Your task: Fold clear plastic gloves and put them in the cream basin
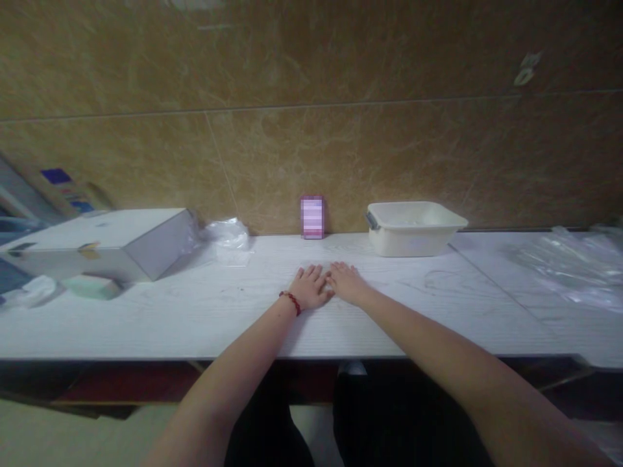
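My left hand (pixel 310 288) lies flat on the white wood-grain table (pixel 195 318), palm down with its fingers spread. A red bead bracelet (pixel 293 301) circles that wrist. Just to its right, my right hand (pixel 346 283) also rests palm down on the tabletop, fingers stretched out, the two hands close together at the thumbs. Neither holds anything. Beyond them a phone-like upright thing (pixel 312 218) leans on the wall, its face blurred out. A cream plastic tub (pixel 413 241) with a grey handle clip stands behind and to the right of my right hand.
At the left lies a large white box (pixel 102 243), with a pale green block (pixel 92 286) before it and crumpled clear plastic (pixel 228 237) beside it. More clear plastic bags (pixel 579 266) lie far right. A brown tiled wall (pixel 311 149) bounds the table's back.
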Demonstrator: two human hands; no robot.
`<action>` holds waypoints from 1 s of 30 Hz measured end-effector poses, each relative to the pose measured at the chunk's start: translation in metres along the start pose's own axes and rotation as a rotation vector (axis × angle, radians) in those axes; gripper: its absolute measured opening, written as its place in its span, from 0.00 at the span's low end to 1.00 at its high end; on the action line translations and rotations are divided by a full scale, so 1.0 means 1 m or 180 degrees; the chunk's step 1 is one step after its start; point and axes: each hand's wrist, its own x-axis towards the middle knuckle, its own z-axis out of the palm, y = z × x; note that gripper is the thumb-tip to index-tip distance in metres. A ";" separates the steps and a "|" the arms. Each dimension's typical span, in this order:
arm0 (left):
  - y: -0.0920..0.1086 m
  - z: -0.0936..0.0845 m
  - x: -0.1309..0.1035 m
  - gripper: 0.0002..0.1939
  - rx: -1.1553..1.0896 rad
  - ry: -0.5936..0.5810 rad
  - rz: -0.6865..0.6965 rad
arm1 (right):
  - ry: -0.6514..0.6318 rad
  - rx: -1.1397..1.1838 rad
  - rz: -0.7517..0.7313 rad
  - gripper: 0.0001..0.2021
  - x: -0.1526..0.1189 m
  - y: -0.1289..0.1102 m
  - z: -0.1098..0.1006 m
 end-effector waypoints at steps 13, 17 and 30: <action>0.000 -0.003 -0.001 0.37 -0.0091 -0.0169 -0.0221 | -0.0176 -0.0247 0.0120 0.34 -0.017 0.029 -0.010; -0.001 -0.005 -0.003 0.40 -0.0068 -0.0203 -0.0315 | -0.0247 -0.0279 0.0086 0.34 -0.019 0.037 -0.013; -0.013 -0.007 -0.001 0.36 -0.0169 0.0022 -0.0504 | 0.0480 -0.0463 -0.1006 0.16 -0.061 0.039 -0.044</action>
